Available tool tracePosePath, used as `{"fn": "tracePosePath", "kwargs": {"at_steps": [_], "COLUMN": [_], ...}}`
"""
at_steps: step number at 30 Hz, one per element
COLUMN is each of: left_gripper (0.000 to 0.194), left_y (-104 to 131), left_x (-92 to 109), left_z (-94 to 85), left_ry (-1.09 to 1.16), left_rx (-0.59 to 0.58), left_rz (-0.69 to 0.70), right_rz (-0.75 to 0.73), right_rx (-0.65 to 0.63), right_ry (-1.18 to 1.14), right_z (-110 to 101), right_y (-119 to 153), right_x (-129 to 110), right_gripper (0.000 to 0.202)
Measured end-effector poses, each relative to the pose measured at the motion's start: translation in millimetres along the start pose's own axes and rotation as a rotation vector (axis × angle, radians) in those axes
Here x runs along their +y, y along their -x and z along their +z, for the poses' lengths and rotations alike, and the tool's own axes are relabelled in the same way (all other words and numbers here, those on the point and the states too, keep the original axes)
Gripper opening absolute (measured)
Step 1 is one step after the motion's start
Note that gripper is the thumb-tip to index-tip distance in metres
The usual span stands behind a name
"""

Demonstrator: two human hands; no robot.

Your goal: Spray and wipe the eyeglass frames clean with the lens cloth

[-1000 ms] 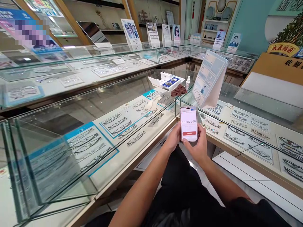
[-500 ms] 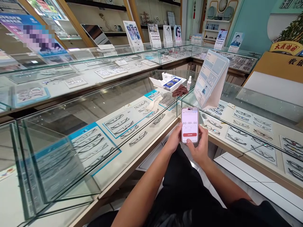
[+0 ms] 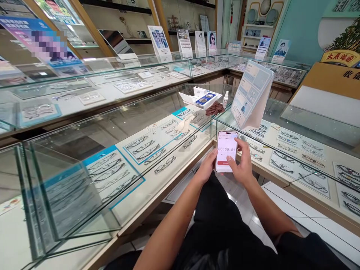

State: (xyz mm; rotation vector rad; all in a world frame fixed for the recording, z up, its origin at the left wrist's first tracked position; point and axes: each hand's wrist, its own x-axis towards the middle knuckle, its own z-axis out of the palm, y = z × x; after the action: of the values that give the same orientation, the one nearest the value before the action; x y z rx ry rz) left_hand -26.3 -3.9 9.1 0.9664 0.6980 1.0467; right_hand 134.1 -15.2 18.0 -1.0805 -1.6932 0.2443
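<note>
A smartphone (image 3: 223,154) stands upright between my two hands, in front of the corner where the glass counters meet. Its bright screen shows a timer at 00:00:01 above a red button. My left hand (image 3: 207,165) is closed around the phone's left edge. From the other side, my right hand (image 3: 244,162) grips the right edge, its thumb over the lower screen and a finger at the upper right edge. Just beyond, on the glass top, lie a crumpled brown cloth (image 3: 215,108), a small white spray bottle (image 3: 225,99) and an open white and blue box (image 3: 201,98).
Glass display counters (image 3: 157,112) with rows of eyeglasses (image 3: 165,165) run along my left and right. A tilted sign board (image 3: 252,94) stands on the right counter. A pale cloth (image 3: 185,123) shows near the glasses. Ad cards (image 3: 159,43) line the back counter.
The timer went from 00:00:00 to 00:00:01. My right thumb moved up and right across the screen, and a right finger rose to the phone's upper edge. The phone shifted slightly.
</note>
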Motion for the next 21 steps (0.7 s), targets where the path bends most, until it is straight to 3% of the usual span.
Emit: {"fn": "tracePosePath", "kwargs": {"at_steps": [8,15,21], "left_gripper": [0.078,0.071,0.073], "left_y": [-1.3,-11.9,-26.5], "left_x": [0.3,-0.2,-9.9], "left_z": [0.0,15.1,37.3], "left_ry": [0.084,0.199,0.188], "left_rx": [-0.018,0.007,-0.084], "left_rz": [-0.005,0.016,-0.015], "right_rz": [0.157,0.28,0.409], "right_rx": [-0.023,0.042,0.087], "right_ry": [0.002,0.19,0.29], "right_z": [3.3,7.7,-12.8], "right_y": [10.3,13.1,3.2], "right_x": [-5.5,-9.9,-14.5], "right_gripper": [0.088,0.087,0.08]}}
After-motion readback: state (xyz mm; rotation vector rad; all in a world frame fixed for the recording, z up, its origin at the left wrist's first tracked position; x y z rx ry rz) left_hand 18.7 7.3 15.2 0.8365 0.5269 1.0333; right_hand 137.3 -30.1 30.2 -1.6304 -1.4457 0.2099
